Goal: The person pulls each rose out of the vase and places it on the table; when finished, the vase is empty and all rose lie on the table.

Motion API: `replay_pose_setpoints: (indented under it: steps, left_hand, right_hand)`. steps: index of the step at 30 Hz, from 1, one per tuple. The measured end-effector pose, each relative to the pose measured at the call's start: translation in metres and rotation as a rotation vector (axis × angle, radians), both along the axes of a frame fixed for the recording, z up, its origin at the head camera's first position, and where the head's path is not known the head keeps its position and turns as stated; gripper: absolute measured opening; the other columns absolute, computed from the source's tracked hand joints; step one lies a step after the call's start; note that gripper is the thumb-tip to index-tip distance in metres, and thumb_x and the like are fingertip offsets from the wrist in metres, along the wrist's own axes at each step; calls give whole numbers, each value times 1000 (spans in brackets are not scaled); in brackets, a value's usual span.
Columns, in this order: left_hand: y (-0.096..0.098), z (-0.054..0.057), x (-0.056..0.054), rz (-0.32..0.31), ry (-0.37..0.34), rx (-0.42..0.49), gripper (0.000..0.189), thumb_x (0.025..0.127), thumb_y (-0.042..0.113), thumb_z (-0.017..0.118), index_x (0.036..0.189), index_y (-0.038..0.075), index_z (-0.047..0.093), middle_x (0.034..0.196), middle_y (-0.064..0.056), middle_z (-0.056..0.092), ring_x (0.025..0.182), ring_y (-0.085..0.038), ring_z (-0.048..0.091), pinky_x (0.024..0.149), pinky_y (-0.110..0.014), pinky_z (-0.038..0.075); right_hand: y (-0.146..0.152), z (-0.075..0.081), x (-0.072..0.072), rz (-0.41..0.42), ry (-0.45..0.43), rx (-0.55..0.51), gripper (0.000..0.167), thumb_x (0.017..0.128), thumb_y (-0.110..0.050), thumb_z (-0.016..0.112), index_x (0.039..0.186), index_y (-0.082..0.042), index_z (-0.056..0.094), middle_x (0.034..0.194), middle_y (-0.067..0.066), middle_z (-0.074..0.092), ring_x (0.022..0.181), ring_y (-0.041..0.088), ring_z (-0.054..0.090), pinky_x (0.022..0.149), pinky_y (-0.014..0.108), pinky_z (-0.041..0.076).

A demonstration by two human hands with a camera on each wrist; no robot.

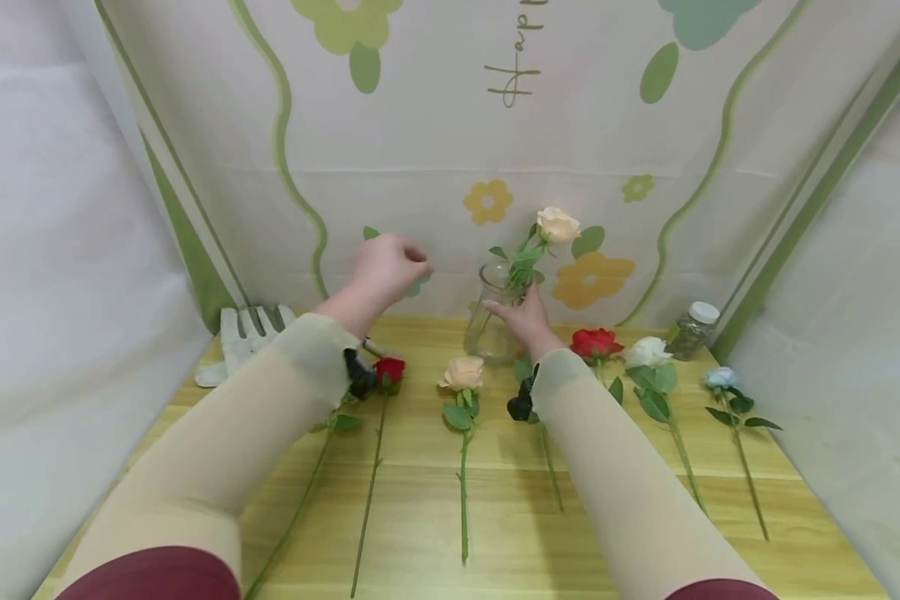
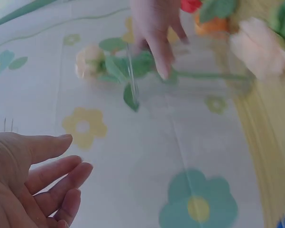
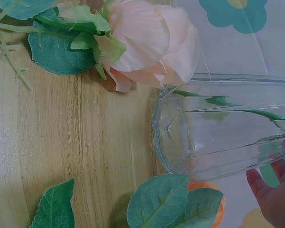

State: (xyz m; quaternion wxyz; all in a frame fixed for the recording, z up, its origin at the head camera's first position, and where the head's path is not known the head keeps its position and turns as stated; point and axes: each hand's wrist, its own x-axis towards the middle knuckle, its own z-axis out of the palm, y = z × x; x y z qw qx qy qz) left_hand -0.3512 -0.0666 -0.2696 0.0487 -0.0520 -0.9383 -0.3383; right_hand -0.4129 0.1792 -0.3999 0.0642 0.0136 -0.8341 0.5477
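A clear glass vase (image 1: 487,333) stands at the back of the table, with a peach rose (image 1: 557,226) in it. The bloom leans out over the rim to the right, and the green stem shows through the glass (image 3: 218,128) in the right wrist view. My right hand (image 1: 528,321) grips the vase's right side below the rim, thumb across the front. Left of the vase, my left hand (image 1: 386,267) is raised with nothing in it. Its loosely bent fingers (image 2: 61,171) are apart from the vase in the left wrist view.
On the wooden table lie a small red rose (image 1: 390,371), another peach rose (image 1: 462,374), a larger red rose (image 1: 596,342), a white rose (image 1: 648,352) and a pale blue one (image 1: 720,377). A lidded jar (image 1: 693,329) stands back right; white gloves (image 1: 243,337) lie back left.
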Motion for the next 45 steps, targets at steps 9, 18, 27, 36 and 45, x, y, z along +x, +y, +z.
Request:
replay_pose_setpoints:
  steps: [9,18,27,36,45]
  left_hand:
    - [87,0,-42,-53,117,-104,21,94,39,68,105,23,76,107,9,71,112,-18,58,107,-46,29]
    - [124,-36,-58,-28,78,-162,27,91,16,60,113,23,74,115,9,69,114,-21,54,105,-39,28]
    - [138,-57,-71,17,115,-287,7,89,23,66,90,24,73,93,8,68,92,-20,55,87,-38,33]
    - [150,-59,-73,3,84,-241,21,87,21,68,106,27,74,105,8,69,99,-20,56,91,-38,31]
    - [147,-63,-76,-48,118,-199,16,90,26,67,104,25,74,104,11,68,104,-21,51,95,-40,28]
  right_hand:
    - [3,5,1,-9,4,23,91,85,-34,80,155,-21,22,157,10,31,143,30,28,113,47,27]
    - [-1,-3,-3,12,0,44,84,85,-33,80,152,-26,29,155,7,35,140,30,32,112,48,29]
    - [-4,-2,-1,-1,24,89,79,89,-20,75,152,-19,28,155,10,35,140,32,32,112,45,31]
    - [1,-4,-4,19,58,66,78,87,-8,69,153,-16,27,150,14,41,136,33,38,110,44,34]
    - [0,-2,-2,14,59,68,78,88,-7,69,153,-17,27,147,13,44,132,31,43,105,42,40]
